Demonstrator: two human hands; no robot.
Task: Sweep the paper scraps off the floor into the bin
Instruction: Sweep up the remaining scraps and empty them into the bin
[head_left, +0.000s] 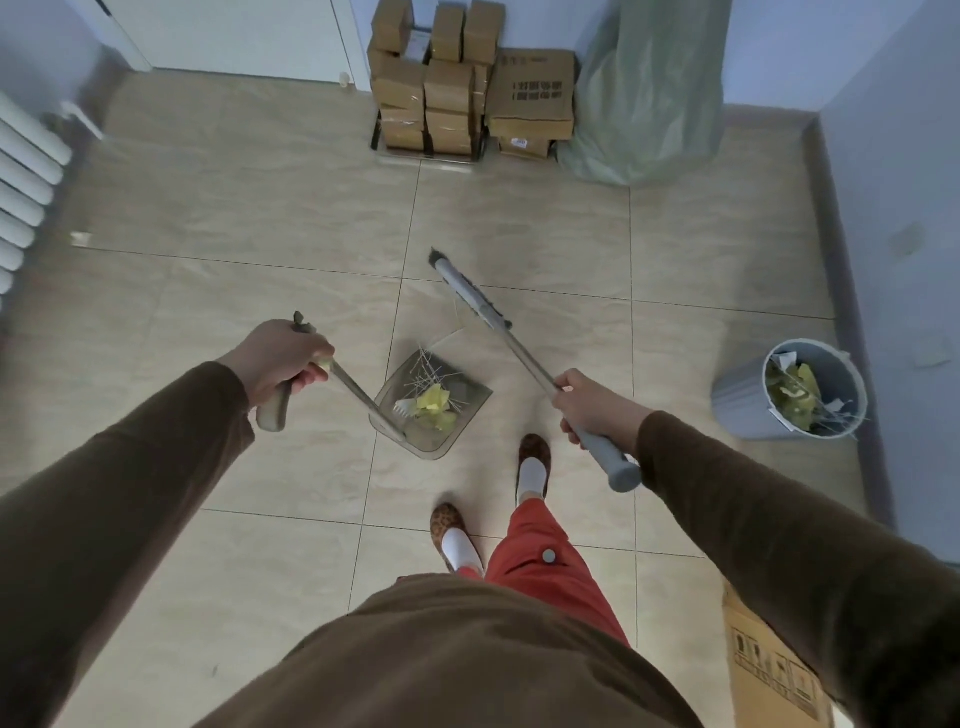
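Observation:
My left hand (283, 361) grips the handle of a long-handled dustpan (457, 402) that sits low over the tiled floor in front of my feet. Yellow and white paper scraps (434, 405) and thin sticks lie inside the pan. My right hand (589, 408) grips the grey handle of a broom (470, 291), whose head points away from me just beyond the pan. A grey bin (743, 402) stands to the right by the wall and holds yellow and white scraps. One small white scrap (80, 239) lies on the floor at far left.
Stacked cardboard boxes (452, 88) and a pale green plastic bag (649, 98) stand against the far wall. A white radiator (23, 176) runs along the left wall. A cardboard box (769, 670) sits at lower right. My feet (532, 467) are just behind the pan.

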